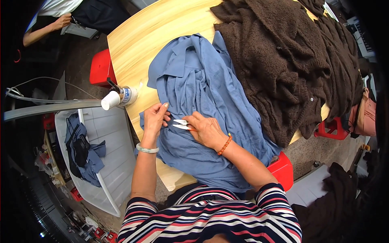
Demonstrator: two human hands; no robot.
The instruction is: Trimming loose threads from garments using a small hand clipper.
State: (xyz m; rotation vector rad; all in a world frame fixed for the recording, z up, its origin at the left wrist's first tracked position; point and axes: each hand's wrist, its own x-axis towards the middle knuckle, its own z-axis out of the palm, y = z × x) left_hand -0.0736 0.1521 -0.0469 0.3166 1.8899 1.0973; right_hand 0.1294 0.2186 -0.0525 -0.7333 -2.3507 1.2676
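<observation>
A blue garment point(216, 97) lies crumpled over the table in front of me, and part of it hangs off the near edge. Thread snips point(180, 124) with two pale blades sit in my right hand point(206, 130). Their blades are parted and point left, over the cloth. My left hand point(155, 119) is just left of the blade tips, at the garment's left side. Its thumb and fingers are pinched together; what lies between them is too small to make out.
Dark brown fuzzy garments point(279, 60) pile up on the right of the wooden table point(135, 38). A white cup point(110, 100) and a jar point(129, 95) stand at the left edge. Below is a white bin point(109, 139) with blue clothes. Red stools point(102, 67) surround the table. Another person's hand point(62, 21) shows upper left.
</observation>
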